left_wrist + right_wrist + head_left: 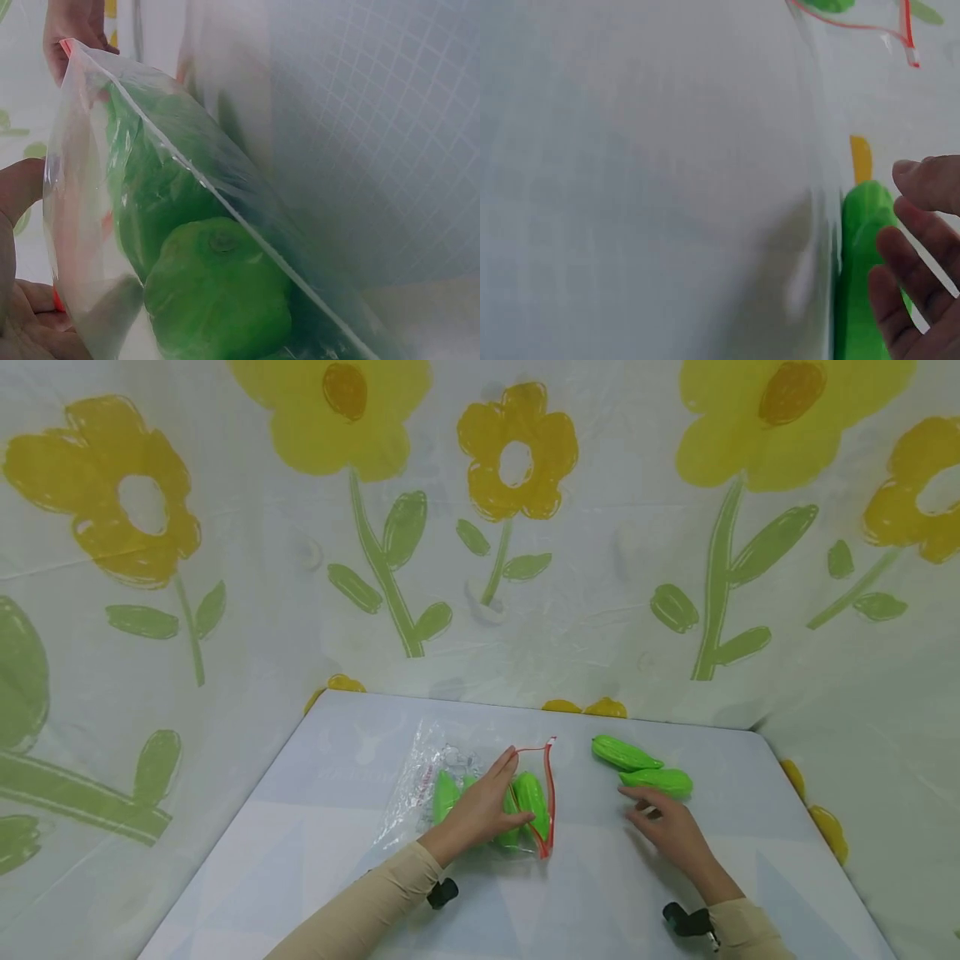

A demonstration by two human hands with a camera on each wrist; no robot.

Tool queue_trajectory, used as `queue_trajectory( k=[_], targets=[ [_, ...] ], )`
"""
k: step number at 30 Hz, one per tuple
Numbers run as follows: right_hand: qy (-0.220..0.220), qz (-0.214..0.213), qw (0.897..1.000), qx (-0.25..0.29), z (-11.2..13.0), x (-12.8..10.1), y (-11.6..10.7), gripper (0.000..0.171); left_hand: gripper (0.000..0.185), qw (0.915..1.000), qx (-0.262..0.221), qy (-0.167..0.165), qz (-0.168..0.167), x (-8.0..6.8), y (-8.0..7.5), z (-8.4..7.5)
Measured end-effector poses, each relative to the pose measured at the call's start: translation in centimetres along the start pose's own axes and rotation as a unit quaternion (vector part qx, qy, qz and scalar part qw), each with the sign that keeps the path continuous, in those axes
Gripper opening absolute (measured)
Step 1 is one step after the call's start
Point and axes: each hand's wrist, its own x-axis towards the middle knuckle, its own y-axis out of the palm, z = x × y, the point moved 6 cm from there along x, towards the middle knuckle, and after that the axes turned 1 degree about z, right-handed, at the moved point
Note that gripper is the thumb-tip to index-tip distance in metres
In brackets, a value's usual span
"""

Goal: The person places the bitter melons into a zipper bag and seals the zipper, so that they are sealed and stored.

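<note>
A clear zip bag [412, 785] with a red-edged mouth lies on the table, its mouth facing right and gaping. Several bright green, ridged gourd-shaped pieces [531, 802] are inside; the left wrist view shows one stubby end [217, 289] close up. My left hand [480, 806] lies across the bag near its mouth, fingers extended and thumb spread apart. Two more green gourd-shaped pieces [656, 782] lie side by side on the table at the right. Just in front of the nearer one hovers my right hand [671, 831], fingers loosely bent and holding nothing.
The pale table [300, 835] ends at a back edge against a hanging white cloth [585, 635] printed with yellow flowers. The cloth also runs along both sides. Each wrist carries a small black device [686, 920].
</note>
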Motion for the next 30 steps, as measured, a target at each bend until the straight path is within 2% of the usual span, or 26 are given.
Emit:
queue_trajectory(
  k=[9, 14, 21, 24, 30],
  targets=[
    [-0.016, -0.057, 0.997, -0.041, -2.3, 0.9, -3.1, 0.040, 0.095, 1.0000, -0.003, -0.005, 0.005, 0.1, -0.1, -0.1],
    [-0.020, -0.059, 0.997, -0.050, -3.1, 1.3, -4.1, 0.039, 0.095, 0.9999, -0.006, -0.006, 0.006, 0.0, 0.0, -0.1],
    [-0.046, -0.067, 0.994, -0.075, -3.8, 1.8, -4.5, 0.041, 0.095, 1.0000, -0.002, 0.000, 0.001, 0.0, -0.1, -0.1],
    [-0.036, -0.052, 0.995, -0.079, -4.3, 2.0, -4.4, 0.041, 0.095, 1.0000, -0.001, 0.000, 0.001, 0.0, 0.0, -0.1],
    [0.032, -0.002, 0.997, -0.065, -5.5, 1.9, -4.2, 0.041, 0.095, 1.0000, -0.003, -0.001, 0.002, 0.0, 0.0, 0.0]
  ],
)
